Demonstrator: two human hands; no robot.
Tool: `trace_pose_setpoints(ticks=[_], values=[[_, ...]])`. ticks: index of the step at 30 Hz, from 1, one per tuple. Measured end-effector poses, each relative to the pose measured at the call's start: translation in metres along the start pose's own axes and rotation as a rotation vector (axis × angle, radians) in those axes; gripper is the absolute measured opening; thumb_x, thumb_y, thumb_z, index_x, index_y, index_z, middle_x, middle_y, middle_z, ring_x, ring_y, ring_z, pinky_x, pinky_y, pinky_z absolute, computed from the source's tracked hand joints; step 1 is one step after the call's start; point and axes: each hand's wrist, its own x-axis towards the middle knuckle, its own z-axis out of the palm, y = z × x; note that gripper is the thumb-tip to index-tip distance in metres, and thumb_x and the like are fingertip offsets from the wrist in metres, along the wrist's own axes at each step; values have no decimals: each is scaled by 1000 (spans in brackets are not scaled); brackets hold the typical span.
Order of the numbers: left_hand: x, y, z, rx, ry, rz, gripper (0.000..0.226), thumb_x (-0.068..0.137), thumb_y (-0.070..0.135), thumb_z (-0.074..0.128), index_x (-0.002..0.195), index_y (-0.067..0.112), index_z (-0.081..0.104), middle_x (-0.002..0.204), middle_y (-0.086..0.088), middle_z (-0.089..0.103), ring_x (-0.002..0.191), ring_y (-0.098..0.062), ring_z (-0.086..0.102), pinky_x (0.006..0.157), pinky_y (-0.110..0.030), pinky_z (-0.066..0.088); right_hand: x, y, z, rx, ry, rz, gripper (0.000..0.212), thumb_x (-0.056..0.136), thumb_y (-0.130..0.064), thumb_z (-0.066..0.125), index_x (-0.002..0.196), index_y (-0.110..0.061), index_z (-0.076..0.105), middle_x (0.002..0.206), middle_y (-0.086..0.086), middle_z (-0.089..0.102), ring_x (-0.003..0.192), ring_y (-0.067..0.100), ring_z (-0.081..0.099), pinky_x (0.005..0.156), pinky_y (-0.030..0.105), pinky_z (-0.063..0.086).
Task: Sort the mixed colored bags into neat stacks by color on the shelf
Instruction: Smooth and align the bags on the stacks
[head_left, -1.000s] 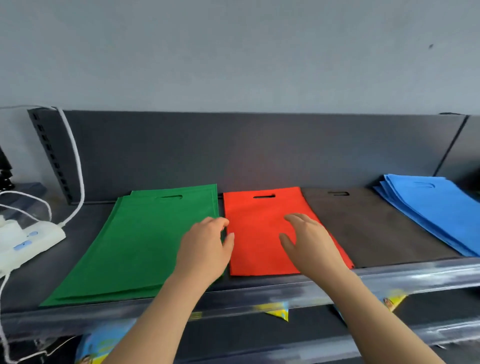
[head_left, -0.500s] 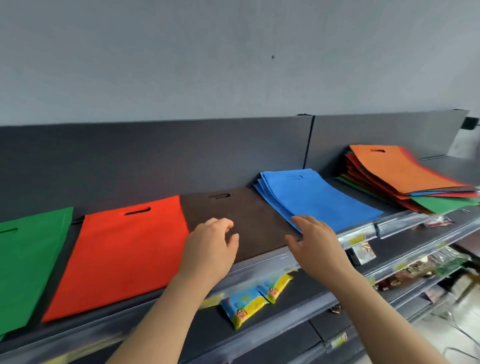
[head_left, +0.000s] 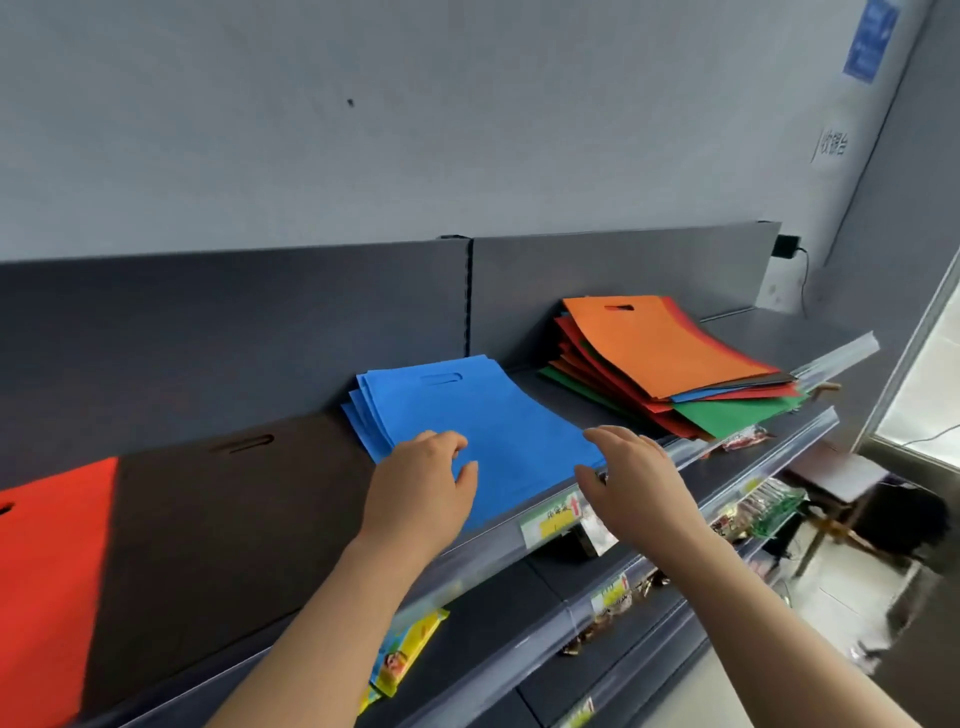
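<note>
The left hand (head_left: 421, 488) and right hand (head_left: 631, 483) are held spread and empty by the blue stack (head_left: 498, 415), probably to reach the mixed pile (head_left: 670, 364) at two o'clock.

Dark grey metal shelf (head_left: 769, 338). Lying flat on it:
- red fabric bag (head_left: 47, 582), far 8 o'clock
- dark brown fabric bag (head_left: 223, 530) on its 3 o'clock side, edges meeting
- fanned stack of blue fabric bags (head_left: 467, 410), centre
- messy mixed-colour bag pile (head_left: 660, 348), orange on top, 3 o'clock

The pile's corners overhang the front edge.
</note>
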Motion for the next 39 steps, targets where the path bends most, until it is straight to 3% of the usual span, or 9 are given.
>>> trace_pose_setpoints(ticks=[5,15,20,24,27,30,33,37,39], values=[[61,22,33,-1,-17,44,37,97,36,47,131,22,53,125,7,57,111,-14,53,91,-28,44,44,40,-4,0,51,45,40,93,-28,51,131,-14,51,137,-2,50,122,19,46,108,32,31],[152,79,107,1,-87,94,34,96,35,46,127,22,55,117,7,58,99,-14,55,77,-24,42,117,146,-8,-14,63,172,45,95,-33,48,137,-17,46,139,1,49,126,25,44,108,33,30],[185,110,153,-52,-136,-13,37,96,33,47,130,21,52,113,7,61,99,-14,58,80,-29,48,165,221,-5,-43,28,215,45,96,-34,44,136,-13,48,138,4,49,123,27,48,106,37,34],[213,138,189,-178,-166,-141,39,97,30,46,133,15,50,91,13,64,86,-8,56,73,-23,42,205,281,-5,-91,-52,221,40,98,-34,38,125,-9,53,132,9,52,118,31,49,101,40,36],[233,158,210,-272,-176,-226,43,98,33,47,135,11,49,109,6,63,94,-9,55,77,-20,40,229,314,-2,-87,-109,191,32,98,-34,34,108,-14,58,111,5,57,108,31,53,95,40,39],[246,172,225,-316,-183,-298,44,97,35,48,132,7,47,95,8,60,88,-10,53,73,-22,38,239,331,2,-30,-164,120,33,97,-35,32,88,-17,59,92,0,56,91,25,56,83,38,44],[255,175,238,-393,-137,-401,29,93,35,57,111,14,47,98,6,55,84,-11,52,64,-22,40,237,340,1,41,-160,18,31,98,-32,38,99,-18,65,104,-1,61,95,21,57,85,38,47],[258,170,247,-465,-5,-504,24,87,27,67,104,11,60,99,0,64,85,-18,61,69,-32,50,233,346,-6,155,-207,-87,28,98,-29,42,108,-18,66,114,-5,63,102,17,57,92,36,46],[256,170,248,-473,28,-528,16,88,22,65,99,13,58,94,0,63,80,-16,60,63,-31,48,237,355,-8,169,-153,-81,29,98,-28,42,112,-17,65,116,-2,62,105,18,57,95,36,45]])
